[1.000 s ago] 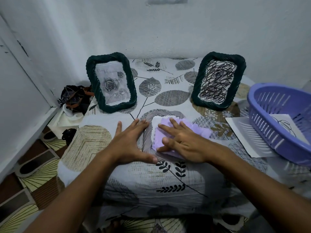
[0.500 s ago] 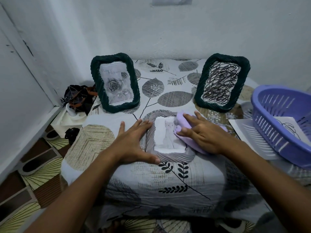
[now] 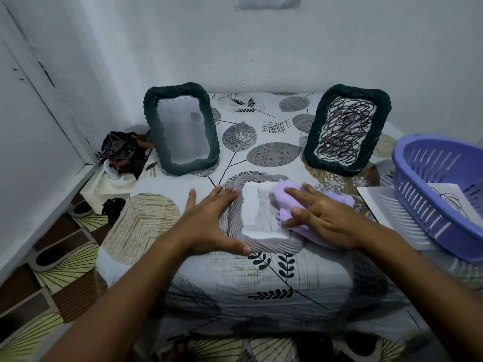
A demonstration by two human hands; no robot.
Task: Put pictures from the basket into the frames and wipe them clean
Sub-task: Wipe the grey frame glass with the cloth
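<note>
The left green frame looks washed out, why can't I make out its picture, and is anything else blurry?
Head view: the left green frame has pale glare across its glass, hiding most of its picture. The scribble frame reads clearly. The light is dim and bluish. The wide lens bends the wall edges. The right hand on the purple cloth is slightly soft.

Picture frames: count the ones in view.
3. A dark green woven frame stands back left, another back right, and a grey woven frame lies flat between the hands.
</note>
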